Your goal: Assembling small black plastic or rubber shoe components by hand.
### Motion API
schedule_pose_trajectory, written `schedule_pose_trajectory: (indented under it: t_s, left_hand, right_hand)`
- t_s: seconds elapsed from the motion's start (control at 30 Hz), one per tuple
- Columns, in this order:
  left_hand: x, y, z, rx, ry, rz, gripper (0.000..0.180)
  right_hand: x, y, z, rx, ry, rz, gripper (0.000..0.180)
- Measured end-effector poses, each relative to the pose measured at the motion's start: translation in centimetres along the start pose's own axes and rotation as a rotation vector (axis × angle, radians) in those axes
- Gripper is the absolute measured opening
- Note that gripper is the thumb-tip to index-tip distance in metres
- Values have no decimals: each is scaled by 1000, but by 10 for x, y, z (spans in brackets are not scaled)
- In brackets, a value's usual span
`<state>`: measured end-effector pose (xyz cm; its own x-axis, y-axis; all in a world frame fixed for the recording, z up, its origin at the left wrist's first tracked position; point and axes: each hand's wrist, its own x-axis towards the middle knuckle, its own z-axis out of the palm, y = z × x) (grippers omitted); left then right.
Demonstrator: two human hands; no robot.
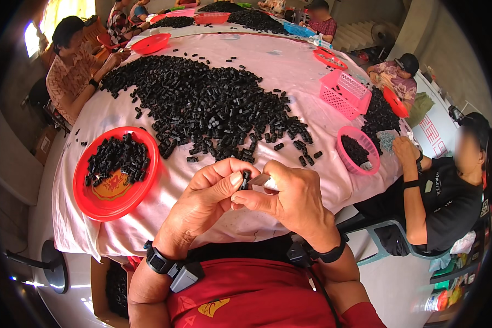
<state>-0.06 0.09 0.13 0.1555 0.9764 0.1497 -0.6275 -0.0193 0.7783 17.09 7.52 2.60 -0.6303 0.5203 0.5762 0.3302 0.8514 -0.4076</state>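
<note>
Close to the table's near edge, my left hand (213,186) pinches a small black cylindrical part (246,177) between thumb and fingertips. Facing it, my right hand (295,194) is closed around a small flat tool with a whitish end (270,183); it looks like a blade, but the fingers cover most of it. My right thumb tip reaches to the lower end of the black part. Beyond my hands spreads a large heap of similar black parts (202,104). To my left a red round tray (85,191) holds a pile of them.
A pink cloth (290,71) covers the table. At the right stand a pink round basket (361,169), pink rectangular baskets (344,98) and another black heap (380,112). A co-worker in black (448,191) sits close on my right; others sit around the table. A box (115,290) is below left.
</note>
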Motion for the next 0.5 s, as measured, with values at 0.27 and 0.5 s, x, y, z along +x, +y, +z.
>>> schedule_pose_trajectory:
  t_s: [0.27,0.5]
  left_hand:
    - [1,1,-4,121,20,8,26]
    - [2,-1,5,25,98,-18,25]
  right_hand:
    - [1,1,-1,-30,-52,24,54]
    - [0,8,4,18,-30,-6,52]
